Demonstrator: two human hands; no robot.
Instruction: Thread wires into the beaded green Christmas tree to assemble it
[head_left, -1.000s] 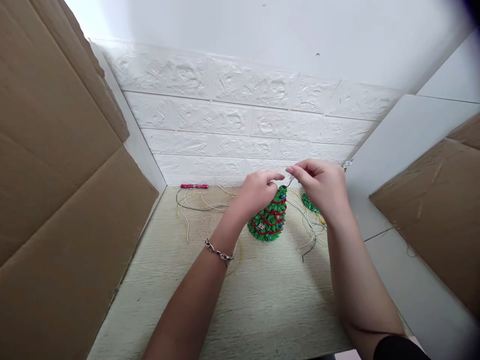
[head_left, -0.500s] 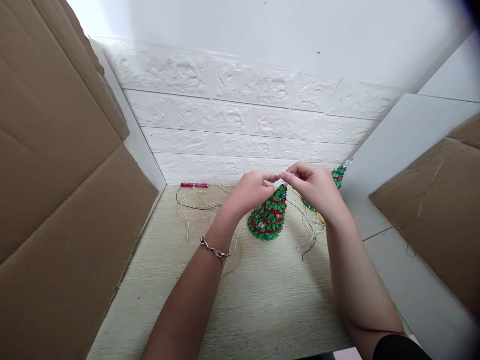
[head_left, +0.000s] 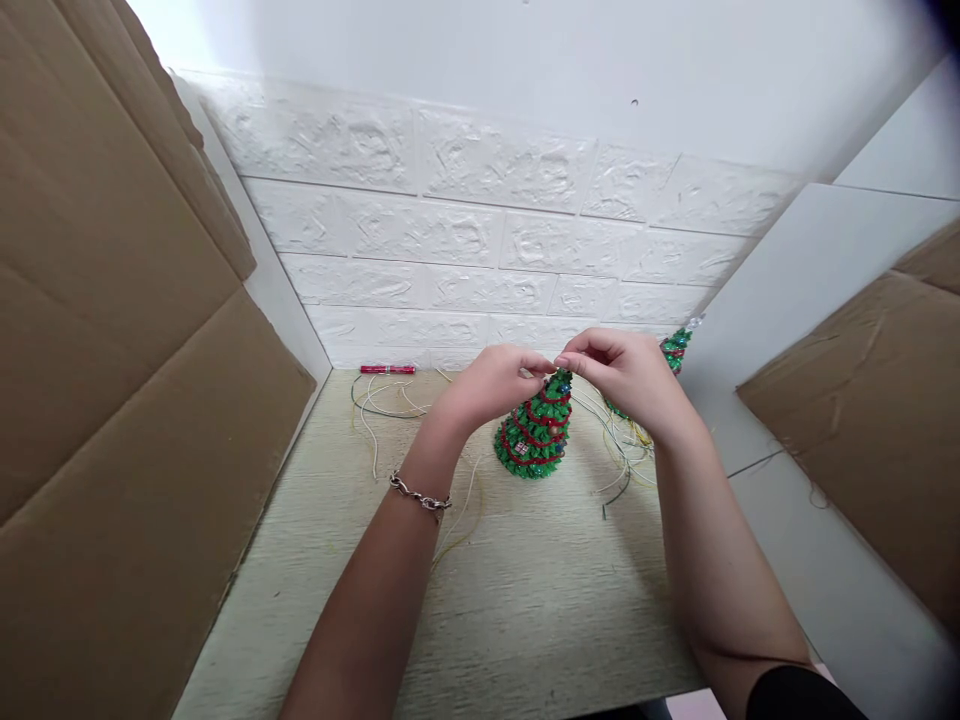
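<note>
A small green Christmas tree (head_left: 536,435) with red garland and little ornaments stands upright on the pale wooden table (head_left: 525,600). My left hand (head_left: 499,385) is at the tree's upper left, its fingers curled close to the tip. From the other side my right hand (head_left: 619,370) pinches at the very top, thumb and forefinger pressed together. Whatever lies between the fingers of either hand is too small or hidden to name. The two hands' fingertips nearly meet over the treetop.
A second decorated tree (head_left: 675,350) stands behind my right hand. Loose white, yellow and green wires (head_left: 622,450) lie near it, and more wires (head_left: 371,425) at the left. A red pen-like stick (head_left: 387,370) rests by the brick wall. Cardboard (head_left: 247,400) flanks the left side.
My left hand has shifted slightly, its wrist a little lower and farther left. The right fingertips have come down a little onto the treetop, and the clear piece seen there earlier is now hidden.
</note>
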